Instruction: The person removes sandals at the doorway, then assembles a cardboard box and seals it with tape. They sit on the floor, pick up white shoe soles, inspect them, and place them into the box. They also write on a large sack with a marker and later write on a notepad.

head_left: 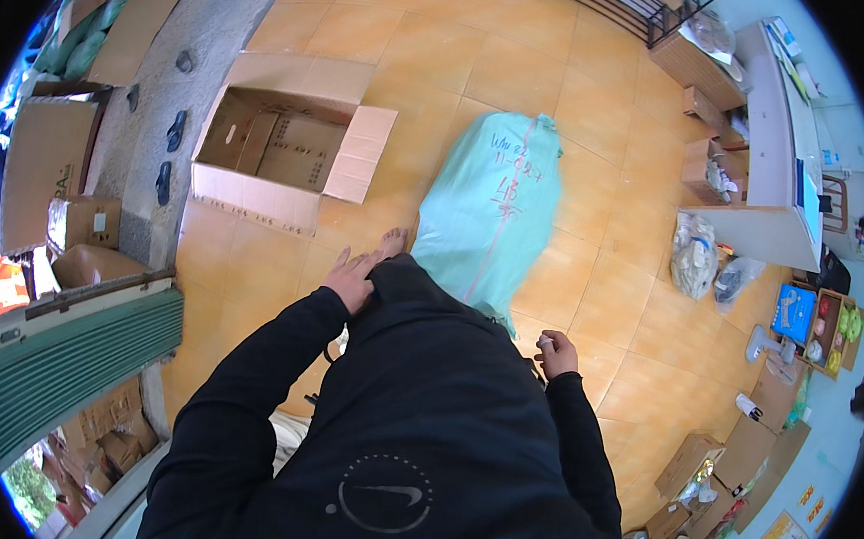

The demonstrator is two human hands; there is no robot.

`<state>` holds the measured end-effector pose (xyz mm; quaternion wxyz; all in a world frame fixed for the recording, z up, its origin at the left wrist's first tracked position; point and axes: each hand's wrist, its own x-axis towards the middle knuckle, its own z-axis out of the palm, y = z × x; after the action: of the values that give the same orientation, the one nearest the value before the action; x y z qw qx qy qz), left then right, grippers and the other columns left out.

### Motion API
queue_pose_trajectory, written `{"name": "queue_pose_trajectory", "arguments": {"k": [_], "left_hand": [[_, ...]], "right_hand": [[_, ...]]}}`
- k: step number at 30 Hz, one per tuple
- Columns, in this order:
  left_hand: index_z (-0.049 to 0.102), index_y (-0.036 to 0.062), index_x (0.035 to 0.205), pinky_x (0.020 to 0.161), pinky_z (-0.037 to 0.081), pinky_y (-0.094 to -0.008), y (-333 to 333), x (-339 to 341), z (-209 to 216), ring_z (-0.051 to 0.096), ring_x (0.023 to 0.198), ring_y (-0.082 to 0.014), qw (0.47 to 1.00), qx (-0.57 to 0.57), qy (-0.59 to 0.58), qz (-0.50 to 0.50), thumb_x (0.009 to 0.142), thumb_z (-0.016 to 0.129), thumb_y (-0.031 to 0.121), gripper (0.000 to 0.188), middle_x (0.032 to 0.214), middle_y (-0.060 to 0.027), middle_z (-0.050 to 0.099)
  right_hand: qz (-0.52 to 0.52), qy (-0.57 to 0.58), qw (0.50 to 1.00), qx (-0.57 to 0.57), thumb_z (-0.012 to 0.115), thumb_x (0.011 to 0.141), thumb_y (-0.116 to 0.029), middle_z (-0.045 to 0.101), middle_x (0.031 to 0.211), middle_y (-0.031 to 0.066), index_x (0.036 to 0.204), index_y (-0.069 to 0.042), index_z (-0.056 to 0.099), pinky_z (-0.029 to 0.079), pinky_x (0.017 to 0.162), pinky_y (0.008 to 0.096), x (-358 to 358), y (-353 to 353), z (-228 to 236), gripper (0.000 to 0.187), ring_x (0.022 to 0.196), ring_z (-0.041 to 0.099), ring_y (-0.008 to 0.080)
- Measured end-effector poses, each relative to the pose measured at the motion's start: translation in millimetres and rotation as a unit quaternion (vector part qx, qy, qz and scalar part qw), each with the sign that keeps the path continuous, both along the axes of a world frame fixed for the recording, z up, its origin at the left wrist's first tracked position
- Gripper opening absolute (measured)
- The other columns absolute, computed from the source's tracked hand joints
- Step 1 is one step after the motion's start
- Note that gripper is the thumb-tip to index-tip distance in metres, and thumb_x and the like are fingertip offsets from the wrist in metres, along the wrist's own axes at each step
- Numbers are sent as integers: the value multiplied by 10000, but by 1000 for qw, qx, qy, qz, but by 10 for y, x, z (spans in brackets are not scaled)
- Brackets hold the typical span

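Observation:
A pale green woven sack [491, 209], bulging and marked with handwriting, lies lengthwise on the floor in front of me. My left hand [351, 278] is beside my knee, fingers stretched out and apart, with nothing in it. Just beyond it shows my bare foot [392, 242], close to the sack's left side. To the right of the sack's near end is my right hand [557, 355], its fingers curled. Something small and whitish shows at those fingers, too small to name. An open cardboard box [295, 145] stands left of the sack, its flaps folded outward.
Sandals [165, 181] lie on the grey concrete strip at left, near more cartons [85, 222]. A green roller shutter [75, 360] is at lower left. On the right stand a white desk [766, 228], plastic bags [694, 258] and cardboard boxes [687, 466] along the wall. A black metal rack [620, 12] is at the far side.

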<state>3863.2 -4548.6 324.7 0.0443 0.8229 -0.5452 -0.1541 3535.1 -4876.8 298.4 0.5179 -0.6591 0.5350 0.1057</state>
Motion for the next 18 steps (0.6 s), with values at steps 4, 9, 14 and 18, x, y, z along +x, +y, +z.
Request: {"name": "queue_pose_trajectory", "arguments": {"k": [4,9,14,18], "left_hand": [[646,43,946,882,480,-463,37,177,542,589,1012,-280,987,-136,91,-8,748,678,77,204,1203,-143,562],[571,-9,1048,627,541,-298,-460,305,1047,621,650,-155,744,-273,429,433,886,606,59,179,870,-109,617],[625,-15,957,651,545,-307,-1621,-147,1149,670,692,-199,636,-74,711,290,896,611,118,147,735,-107,647],[656,30,790,562,476,-352,-2138,-512,1028,612,572,-220,931,-18,366,-7,886,635,293,281,598,-125,569]], "right_hand": [[0,20,998,-60,621,892,-232,682,855,123,1077,-10,643,537,657,314,106,-41,307,289,702,679,206],[88,-87,992,-35,631,899,-250,675,817,80,1087,-11,647,515,663,297,647,125,879,304,698,639,171],[-128,-360,899,214,557,970,-287,552,648,10,1229,5,557,421,515,210,1439,483,1301,391,539,497,60],[-273,-234,905,229,552,972,-298,496,586,-20,949,-9,627,343,434,214,1418,275,1127,299,469,446,57]]}}
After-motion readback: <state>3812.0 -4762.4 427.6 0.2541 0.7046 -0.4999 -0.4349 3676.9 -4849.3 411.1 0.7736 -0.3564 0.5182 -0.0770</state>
